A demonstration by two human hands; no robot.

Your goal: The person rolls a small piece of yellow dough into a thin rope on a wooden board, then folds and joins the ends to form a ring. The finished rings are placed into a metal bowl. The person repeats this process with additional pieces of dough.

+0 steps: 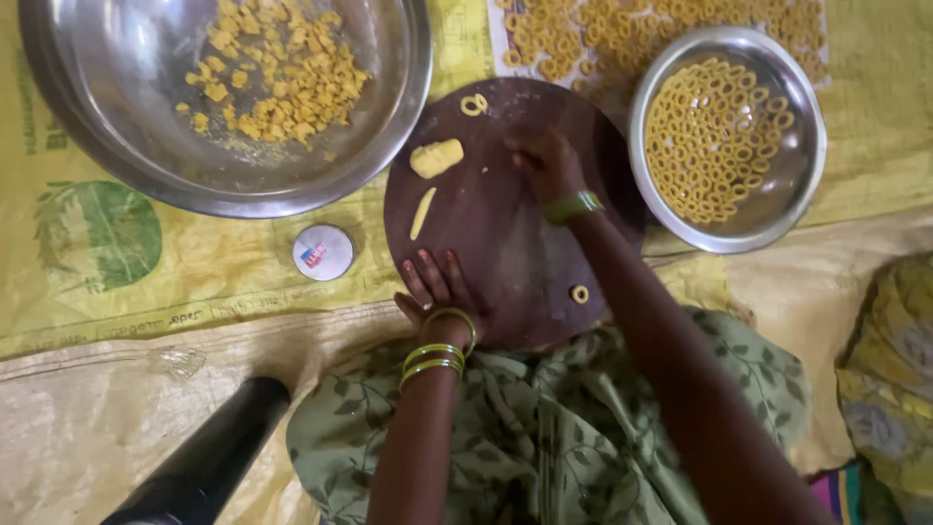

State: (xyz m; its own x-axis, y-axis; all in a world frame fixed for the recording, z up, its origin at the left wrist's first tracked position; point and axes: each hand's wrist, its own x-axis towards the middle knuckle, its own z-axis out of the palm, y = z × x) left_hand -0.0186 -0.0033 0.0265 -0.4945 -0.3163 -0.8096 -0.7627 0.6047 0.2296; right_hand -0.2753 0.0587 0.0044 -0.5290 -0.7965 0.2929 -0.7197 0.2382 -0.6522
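Observation:
A round dark wooden board (505,243) lies on the floor in front of me. On it are a lump of yellow dough (436,157), a thin rolled dough strip (422,212) and two small dough rings, one at the far edge (473,104) and one near me (579,294). My left hand (434,289) rests flat on the board's near edge, fingers apart, holding nothing. My right hand (546,163) presses down on the board's far right part, fingers curled; what lies under it is hidden.
A large steel bowl (107,117) with yellow dough pieces stands at the far left. A smaller steel bowl (807,146) full of dough rings is at the right, with more rings on a sheet (583,39) behind. A small round lid (323,252) and a black cylinder (209,457) lie left.

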